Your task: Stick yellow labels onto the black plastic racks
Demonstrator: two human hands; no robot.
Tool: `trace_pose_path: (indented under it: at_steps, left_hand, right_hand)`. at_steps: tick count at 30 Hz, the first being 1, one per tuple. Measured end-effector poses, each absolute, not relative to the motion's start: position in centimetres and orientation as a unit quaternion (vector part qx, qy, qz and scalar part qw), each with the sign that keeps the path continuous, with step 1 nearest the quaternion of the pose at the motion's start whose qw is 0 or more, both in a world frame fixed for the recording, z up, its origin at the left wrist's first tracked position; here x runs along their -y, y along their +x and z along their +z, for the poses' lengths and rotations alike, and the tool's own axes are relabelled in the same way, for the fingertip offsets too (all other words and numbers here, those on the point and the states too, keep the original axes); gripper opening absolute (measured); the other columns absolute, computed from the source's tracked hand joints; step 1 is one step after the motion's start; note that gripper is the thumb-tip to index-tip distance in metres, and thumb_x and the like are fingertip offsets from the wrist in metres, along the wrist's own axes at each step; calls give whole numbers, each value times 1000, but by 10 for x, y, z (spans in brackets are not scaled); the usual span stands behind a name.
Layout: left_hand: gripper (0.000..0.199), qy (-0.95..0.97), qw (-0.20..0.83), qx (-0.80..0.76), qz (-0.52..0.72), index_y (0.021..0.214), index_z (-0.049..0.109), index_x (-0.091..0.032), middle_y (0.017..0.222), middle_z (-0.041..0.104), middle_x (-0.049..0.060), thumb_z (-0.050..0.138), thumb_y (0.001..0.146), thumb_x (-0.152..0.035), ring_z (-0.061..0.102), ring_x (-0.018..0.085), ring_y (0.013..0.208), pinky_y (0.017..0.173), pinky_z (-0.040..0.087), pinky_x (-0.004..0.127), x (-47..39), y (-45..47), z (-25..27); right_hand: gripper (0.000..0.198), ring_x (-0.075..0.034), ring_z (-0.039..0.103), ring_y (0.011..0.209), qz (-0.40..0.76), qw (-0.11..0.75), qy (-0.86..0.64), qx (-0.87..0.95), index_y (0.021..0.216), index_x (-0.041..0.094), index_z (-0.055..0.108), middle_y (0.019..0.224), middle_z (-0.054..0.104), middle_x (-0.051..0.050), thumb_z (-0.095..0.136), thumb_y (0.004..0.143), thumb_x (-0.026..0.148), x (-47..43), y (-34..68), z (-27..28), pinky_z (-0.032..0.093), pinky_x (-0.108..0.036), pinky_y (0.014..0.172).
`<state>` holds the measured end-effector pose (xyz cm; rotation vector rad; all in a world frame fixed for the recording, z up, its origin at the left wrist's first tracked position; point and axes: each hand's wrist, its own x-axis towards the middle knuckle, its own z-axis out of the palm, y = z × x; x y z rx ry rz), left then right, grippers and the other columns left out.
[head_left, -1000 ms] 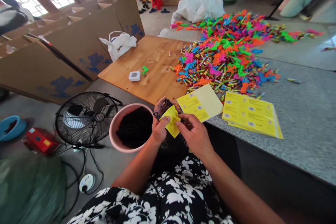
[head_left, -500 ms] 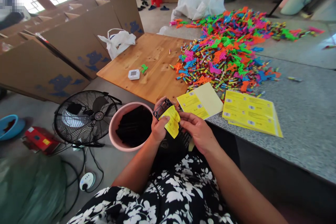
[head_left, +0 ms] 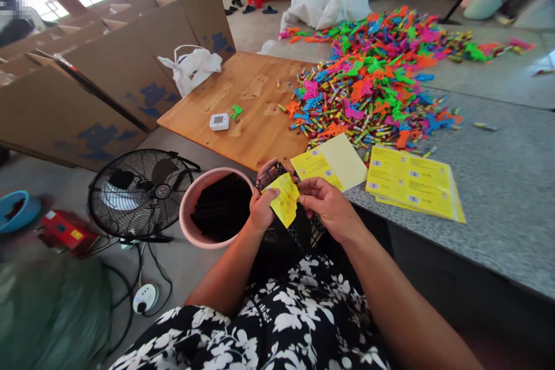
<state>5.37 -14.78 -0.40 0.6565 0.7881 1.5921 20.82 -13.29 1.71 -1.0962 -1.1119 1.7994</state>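
Note:
In front of my lap, my left hand [head_left: 262, 208] grips a black openwork plastic piece [head_left: 272, 172], its thumb pressing a yellow sticker [head_left: 284, 202] against it. My right hand [head_left: 330, 208] pinches the sticker's right edge between thumb and fingertips. The sticker's right side looks slightly wrinkled, and it covers the middle of the black piece. Just beyond my hands lies a yellow sticker sheet [head_left: 313, 165] with part of its pale backing bare. Right of it is a stack of fuller sticker sheets [head_left: 407, 176] on the grey stone slab.
A heap of colourful toy guns and small tubes [head_left: 364, 87] spreads over the wooden board [head_left: 243, 92] and grey slab [head_left: 498, 196]. A pink tub [head_left: 186, 219] of black pieces and a floor fan [head_left: 143, 193] stand at left. Large cardboard boxes [head_left: 117, 63] are behind them.
The sticker has been spread flatter over the black piece, and my right hand has shifted slightly up along its edge. A pale strip below my right hand is out of sight now.

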Motion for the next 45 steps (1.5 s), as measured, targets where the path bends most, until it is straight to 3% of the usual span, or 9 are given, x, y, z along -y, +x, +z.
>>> trace_pose_path:
  at_steps: [7,12,16,22,28,33,37,40,45]
  left_hand:
    - [73,232,611,-327,683,141,56,-19,117,75,13,66,69,-23,74,31,100,81,59,40,148,53,-8]
    - [73,185,629,-321,684,144,55,-18,118,74,13,63,72,-23,74,31,99,86,59,45,147,49,-11]
    - [72,173,624,-330,686,144,54,-19,118,75,13,63,73,-24,75,31,97,86,59,45,146,48,-10]
    - [64,162,618,-339,690,144,55,-24,116,75,9,66,81,-32,75,28,98,89,58,43,145,52,-10]
    - [52,113,628,-370,675,129,61,-19,100,77,10,60,94,-58,75,28,99,89,59,40,143,56,-8]
    - [52,80,669,-371,639,123,64,-17,106,77,12,51,100,-62,75,29,102,89,59,40,142,59,-9]
    - [60,30,732,-370,572,131,62,-14,107,77,15,38,104,-61,76,28,94,84,60,39,141,57,-9]
    - [70,11,789,-349,505,133,61,-9,106,76,18,29,104,-65,76,29,88,76,60,37,139,51,-7]
    - [79,41,830,-335,443,124,65,-8,90,77,17,29,99,-73,72,24,63,54,54,32,133,39,-13]
  right_hand:
    - [41,-12,56,65,689,359,-428,462,106,20,66,78,63,2,79,73,39,132,211,22,43,-20,47]
    - [35,-12,60,67,628,371,-486,481,107,21,65,100,66,-2,70,77,40,136,209,21,45,-22,46]
    - [29,-13,61,68,505,359,-537,572,111,22,66,102,69,-3,62,85,36,142,208,19,53,-30,63]
    - [32,-21,64,91,353,290,-511,728,116,23,66,113,67,-6,66,84,22,149,209,12,54,-40,90]
    - [41,-24,66,100,326,312,-468,760,130,25,61,124,65,-8,70,90,24,148,209,11,55,-43,96]
    - [15,-22,67,101,304,360,-430,771,110,25,70,113,66,-7,63,97,24,139,209,10,55,-39,92]
    - [9,-19,67,95,321,368,-397,777,97,23,69,113,66,-6,60,96,21,126,215,11,56,-36,87]
    - [20,-13,63,76,385,326,-372,779,113,24,67,122,64,-6,61,94,22,120,223,16,57,-33,78]
    - [35,-11,60,76,441,268,-323,793,124,27,64,139,58,-6,65,89,23,118,233,27,56,-31,77]
